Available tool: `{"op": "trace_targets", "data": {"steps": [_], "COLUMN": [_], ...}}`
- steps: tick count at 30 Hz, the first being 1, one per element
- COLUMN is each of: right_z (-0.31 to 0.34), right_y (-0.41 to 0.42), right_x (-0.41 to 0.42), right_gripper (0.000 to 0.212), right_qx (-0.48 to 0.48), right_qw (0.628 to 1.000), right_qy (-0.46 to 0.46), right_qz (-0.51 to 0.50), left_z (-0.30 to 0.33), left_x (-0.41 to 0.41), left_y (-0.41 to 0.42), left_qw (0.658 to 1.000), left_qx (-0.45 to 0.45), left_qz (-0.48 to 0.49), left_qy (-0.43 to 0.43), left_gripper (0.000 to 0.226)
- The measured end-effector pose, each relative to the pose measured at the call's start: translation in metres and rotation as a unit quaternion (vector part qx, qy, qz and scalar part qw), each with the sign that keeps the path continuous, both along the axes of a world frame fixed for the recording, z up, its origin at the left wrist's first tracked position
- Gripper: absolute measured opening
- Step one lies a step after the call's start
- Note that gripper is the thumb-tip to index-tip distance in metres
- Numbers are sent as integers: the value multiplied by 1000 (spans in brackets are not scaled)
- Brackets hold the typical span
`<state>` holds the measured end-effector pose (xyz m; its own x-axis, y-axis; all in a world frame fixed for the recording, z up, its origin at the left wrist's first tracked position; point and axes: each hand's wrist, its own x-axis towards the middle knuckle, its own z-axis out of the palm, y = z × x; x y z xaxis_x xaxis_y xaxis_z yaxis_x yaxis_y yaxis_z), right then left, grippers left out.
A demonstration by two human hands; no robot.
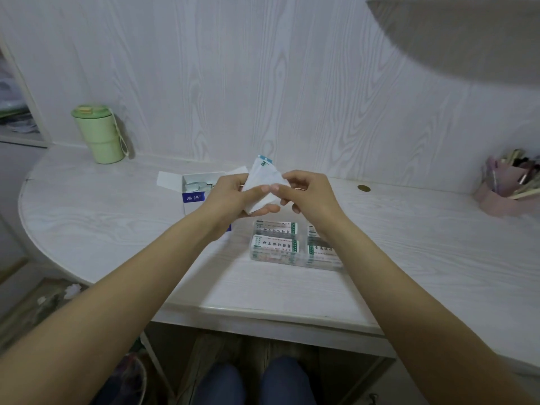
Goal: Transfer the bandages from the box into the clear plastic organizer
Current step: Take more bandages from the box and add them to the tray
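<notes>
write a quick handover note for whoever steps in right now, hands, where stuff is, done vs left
Left hand and right hand: both hold one white paper-wrapped bandage pack above the desk.
Open blue-and-white cardboard box: behind the left hand, more white packs inside.
Clear plastic organizer: on the white wood-grain desk, below the hands, already holding several green-and-white labelled packs.
Done: some packs loaded.
Left: place the held pack, then empty the box.
</notes>
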<state>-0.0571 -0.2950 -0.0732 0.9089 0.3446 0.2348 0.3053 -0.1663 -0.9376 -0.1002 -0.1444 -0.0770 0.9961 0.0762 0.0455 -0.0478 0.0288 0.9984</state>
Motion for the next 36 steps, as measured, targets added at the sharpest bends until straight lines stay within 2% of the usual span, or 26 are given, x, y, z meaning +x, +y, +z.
{"op": "trace_targets", "data": {"steps": [5,12,16,22,25,27,29,36], "right_z": [-5,-9,-12,-17,-17,-16,-16,-19], "right_y": [-2,-3,-4,-3,-5,-7,-9,-12], "right_x": [3,-4,-5,-7,-5,-3,-1,2], "right_gripper": [8,22,29,3,21,19,7,25], "right_qx": [5,-9,86,196,247,239,205,73], "right_qw": [999,999,994,969,947,947,958,985], "right_qy": [-4,3,54,147,205,211,198,153], "right_qz": [-44,-42,-46,4,24,21,25,20], "left_z": [1,0,1,-3,-6,-7,-8,-7], "left_x": [-4,-10,-13,-10,-9,-8,-6,-1], "left_y": [2,8,7,8,9,9,10,10], "left_qw": [998,999,999,996,993,991,990,990], "left_qx": [-43,-7,9,84,114,122,123,97], "left_qz": [-38,-21,-25,-11,6,22,38,82], "left_qy": [34,40,34,-4,-28,-43,-55,-61], "left_gripper": [24,21,15,18,17,15,15,15]}}
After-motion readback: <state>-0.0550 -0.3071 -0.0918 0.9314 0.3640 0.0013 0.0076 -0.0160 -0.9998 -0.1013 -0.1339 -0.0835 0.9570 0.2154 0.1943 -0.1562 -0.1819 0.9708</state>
